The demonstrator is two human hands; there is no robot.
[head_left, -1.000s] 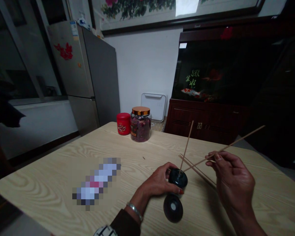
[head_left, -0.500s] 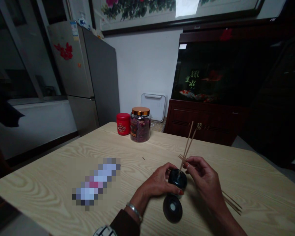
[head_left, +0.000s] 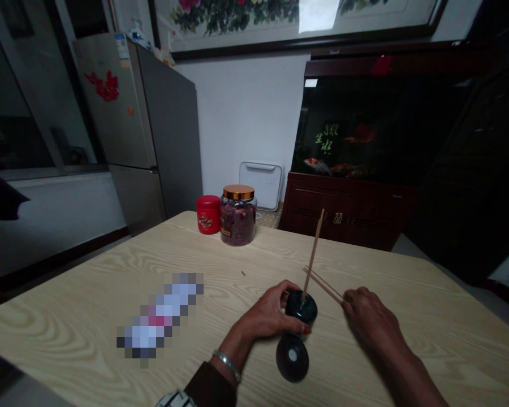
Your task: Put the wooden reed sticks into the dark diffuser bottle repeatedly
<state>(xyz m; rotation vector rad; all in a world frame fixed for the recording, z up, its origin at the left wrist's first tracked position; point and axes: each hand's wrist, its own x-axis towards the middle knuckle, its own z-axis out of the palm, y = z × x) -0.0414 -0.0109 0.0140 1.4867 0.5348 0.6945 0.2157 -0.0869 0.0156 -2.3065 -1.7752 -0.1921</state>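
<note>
L hand (head_left: pixel 265 314) on round black jar (head_left: pixel 301 310)

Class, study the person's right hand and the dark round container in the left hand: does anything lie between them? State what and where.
Yes: thin wooden sticks lie on the tabletop in the gap, running from the fingertips of the right hand to just behind the dark round container.
</note>
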